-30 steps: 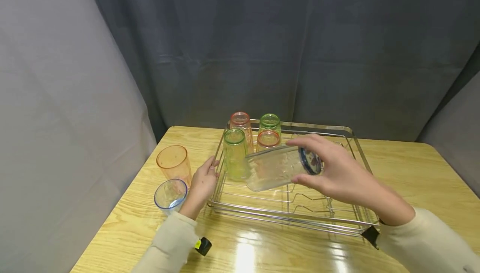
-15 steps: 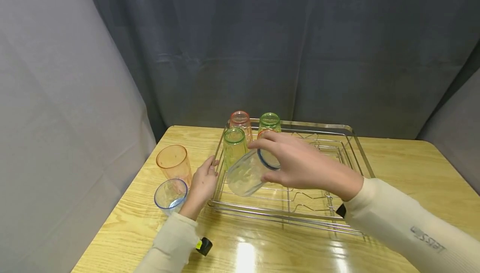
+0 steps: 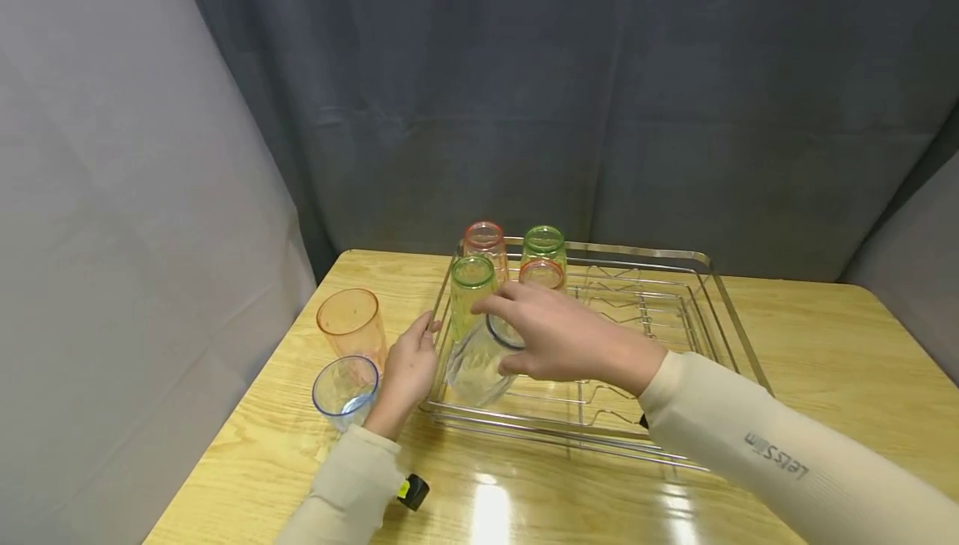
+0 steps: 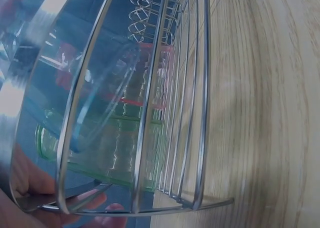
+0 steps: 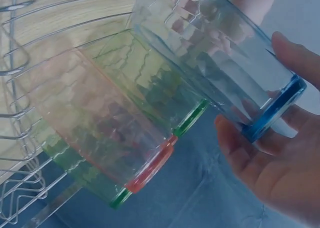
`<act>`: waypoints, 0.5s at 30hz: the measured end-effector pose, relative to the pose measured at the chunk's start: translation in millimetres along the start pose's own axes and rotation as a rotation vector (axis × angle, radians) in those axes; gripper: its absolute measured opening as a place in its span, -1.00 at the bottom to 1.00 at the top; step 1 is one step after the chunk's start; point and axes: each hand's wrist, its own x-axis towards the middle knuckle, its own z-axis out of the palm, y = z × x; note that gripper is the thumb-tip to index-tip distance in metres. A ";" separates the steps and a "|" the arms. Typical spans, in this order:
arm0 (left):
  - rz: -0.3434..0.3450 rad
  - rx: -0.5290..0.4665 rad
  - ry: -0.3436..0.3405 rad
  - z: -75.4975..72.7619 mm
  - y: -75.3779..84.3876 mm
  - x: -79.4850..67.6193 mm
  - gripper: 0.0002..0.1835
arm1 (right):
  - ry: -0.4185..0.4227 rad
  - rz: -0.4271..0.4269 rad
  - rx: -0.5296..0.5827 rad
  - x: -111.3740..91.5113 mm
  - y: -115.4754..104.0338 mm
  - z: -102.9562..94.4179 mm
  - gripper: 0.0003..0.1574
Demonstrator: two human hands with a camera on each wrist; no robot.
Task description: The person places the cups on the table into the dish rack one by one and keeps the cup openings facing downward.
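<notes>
My right hand [image 3: 558, 333] grips a clear glass with a blue base [image 5: 220, 58] near its base end. The glass is tilted, mouth down and to the left, over the front left corner of the wire dish rack [image 3: 614, 428]. My left hand [image 3: 408, 370] holds the rack's left rail, its fingers curled round the metal in the left wrist view. Just behind the tilted glass stands an upside-down green glass [image 3: 472, 299]. Beside and behind it are an orange-red glass [image 3: 543, 273], another reddish glass [image 3: 485, 241] and a second green glass [image 3: 544, 243], all base up.
Left of the rack, an orange glass [image 3: 350, 320] and a blue-rimmed glass [image 3: 345, 391] stand mouth up on the wooden table [image 3: 247, 445]. The blue-rimmed one is close beside my left wrist. A grey curtain [image 3: 562, 96] hangs behind the table.
My right hand has moved left and slightly down with the blue-based glass, turning its mouth from sideways to more downward. The left hand stays on the rack's rail.
</notes>
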 end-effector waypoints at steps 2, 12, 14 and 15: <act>-0.003 0.012 0.010 1.8 0.7 0.7 -0.46 | -0.014 -0.004 -0.013 3.5 0.1 2.0 -0.15; 0.023 0.035 0.042 -0.7 0.6 -3.4 -0.48 | -0.077 0.021 -0.058 23.9 -4.4 9.7 -0.01; 0.012 0.033 0.049 -2.3 0.7 -3.9 -0.48 | -0.091 0.043 -0.047 27.8 -5.6 11.9 0.02; 0.011 0.032 0.053 -2.8 0.5 -4.1 -0.49 | -0.095 0.050 -0.041 29.5 -6.0 13.2 0.03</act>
